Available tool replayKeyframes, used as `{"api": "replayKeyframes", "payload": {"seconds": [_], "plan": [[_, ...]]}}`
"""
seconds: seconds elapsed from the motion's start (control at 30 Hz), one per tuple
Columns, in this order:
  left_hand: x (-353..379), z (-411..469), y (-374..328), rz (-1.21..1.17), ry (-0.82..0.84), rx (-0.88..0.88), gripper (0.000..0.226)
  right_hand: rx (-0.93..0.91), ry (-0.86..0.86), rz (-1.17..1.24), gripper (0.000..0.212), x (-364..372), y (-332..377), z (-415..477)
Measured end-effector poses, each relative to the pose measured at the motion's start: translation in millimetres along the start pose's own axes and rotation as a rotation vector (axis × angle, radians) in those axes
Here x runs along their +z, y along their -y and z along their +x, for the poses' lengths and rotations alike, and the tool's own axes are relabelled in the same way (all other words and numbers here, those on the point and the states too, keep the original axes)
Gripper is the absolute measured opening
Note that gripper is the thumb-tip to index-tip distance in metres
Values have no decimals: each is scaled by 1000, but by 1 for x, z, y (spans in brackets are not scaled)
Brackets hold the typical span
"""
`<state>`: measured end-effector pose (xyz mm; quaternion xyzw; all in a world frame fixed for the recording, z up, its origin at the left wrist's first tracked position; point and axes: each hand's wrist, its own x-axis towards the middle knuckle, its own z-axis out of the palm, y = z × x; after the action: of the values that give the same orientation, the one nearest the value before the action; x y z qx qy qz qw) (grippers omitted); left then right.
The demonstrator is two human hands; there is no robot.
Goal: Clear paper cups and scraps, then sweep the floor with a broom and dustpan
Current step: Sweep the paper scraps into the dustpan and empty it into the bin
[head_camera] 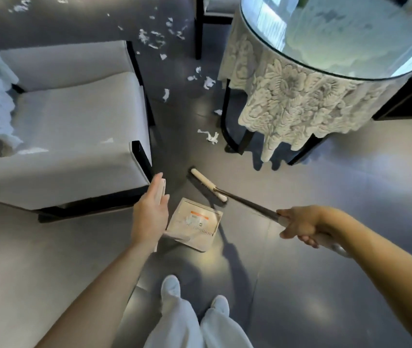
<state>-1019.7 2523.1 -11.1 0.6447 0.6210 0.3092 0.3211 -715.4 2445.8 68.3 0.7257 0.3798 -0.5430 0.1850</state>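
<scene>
broom (208, 184): cream head on floor | dustpan (194, 222): white, just beside, apparently empty | scraps (207, 82): scattered beyond

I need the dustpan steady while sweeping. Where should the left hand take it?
Probably the upright white handle, near its top, coming from the chair side where the open left hand lies: it stands tall while the dustpan tray sits low.

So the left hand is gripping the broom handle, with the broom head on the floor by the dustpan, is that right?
Not quite. The head view shows it is the right hand gripping the broom handle. The broom head is on the floor by the dustpan, as you said.
</scene>
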Motion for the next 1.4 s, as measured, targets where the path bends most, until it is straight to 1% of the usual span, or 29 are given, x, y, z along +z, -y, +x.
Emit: {"api": "replayKeyframes", "payload": {"seconds": [0.07, 0.17, 0.3, 0.4, 0.57, 0.63, 0.7, 0.8, 0.83, 0.87, 0.9, 0.97, 1.03, 1.1, 1.17, 1.23, 1.3, 1.33, 1.4], "plan": [[15, 20, -14, -11, 29, 29, 50, 11, -24, 65, 71, -24, -3, 8], [37, 62, -28, -27, 77, 11, 51, 24, -55, 157, 74, -62, 5, 26], [57, 123, -38, -93, 109, -22, 52, 20, -96, 289, 69, -101, 30, 52], [62, 162, -44, -125, 92, 53, 51, 32, -114, 380, 66, -133, 54, 72], [69, 226, -49, -23, 15, 21, 51, 28, -98, 381, 62, -192, 95, 94], [72, 252, -48, -12, 15, 9, 52, 27, -99, 357, 56, -222, 111, 107], [76, 280, -47, 5, 6, -6, 52, 14, -110, 326, 43, -252, 126, 124], [84, 321, -49, 30, -1, -20, 51, -54, -156, 229, 26, -291, 147, 163], [87, 333, -50, 44, -1, -27, 51, -56, -181, 183, 26, -303, 152, 177], [90, 346, -51, 59, 2, -30, 51, -54, -199, 130, 31, -314, 158, 192], [94, 359, -53, 74, 3, -27, 51, -44, -214, 99, 40, -322, 163, 206], [102, 385, -58, 96, 9, -34, 51, -16, -220, 116, 58, -336, 170, 232], [108, 411, -61, 118, 32, -58, 52, -49, -188, 90, 62, -349, 167, 259], [111, 428, -62, 124, 49, -79, 52, -52, -152, 146, 50, -358, 164, 277], [113, 439, -63, 118, 50, -99, 51, 9, -114, 173, 30, -364, 166, 291], [117, 447, -67, 110, 54, -106, 50, 49, -56, 104, 19, -369, 169, 295], [122, 454, -72, 117, 75, -87, 51, 60, -70, 32, 10, -377, 174, 296], [125, 458, -75, 126, 86, -70, 51, 79, -98, -32, 12, -383, 179, 295], [131, 465, -80, 138, 100, -35, 53, 135, -146, -189, 25, -392, 189, 288]]}}
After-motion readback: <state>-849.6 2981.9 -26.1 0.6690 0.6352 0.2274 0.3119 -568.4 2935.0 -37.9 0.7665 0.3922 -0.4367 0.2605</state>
